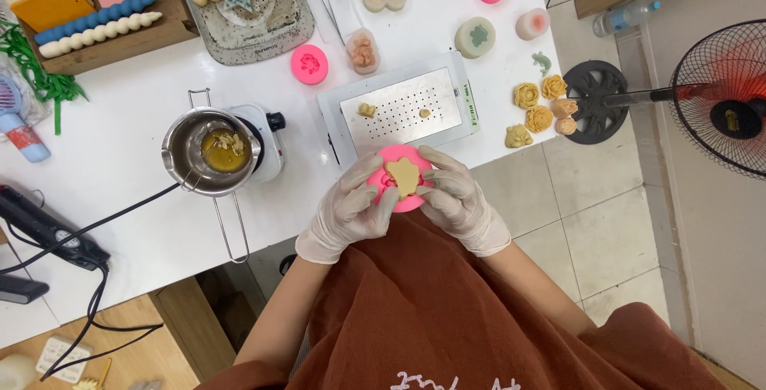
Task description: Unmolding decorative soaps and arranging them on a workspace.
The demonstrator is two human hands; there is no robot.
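Observation:
Both of my hands wear thin white gloves and hold a round pink silicone mould [396,159] just over the white table's near edge. My left hand [351,210] grips its left side, my right hand [456,198] its right side. A pale yellow wax shape [404,175] stands out of the mould's middle, between my thumbs. Right behind the mould lies a white perforated metal tray [403,109] with two small yellow wax pieces on it.
A steel melting pot [209,153] with amber liquid sits on a small white heater at left, its cable trailing left. Several yellow wax flowers [538,107] lie at right. More pink moulds [309,65] and soaps sit farther back. A fan [718,99] stands on the floor at right.

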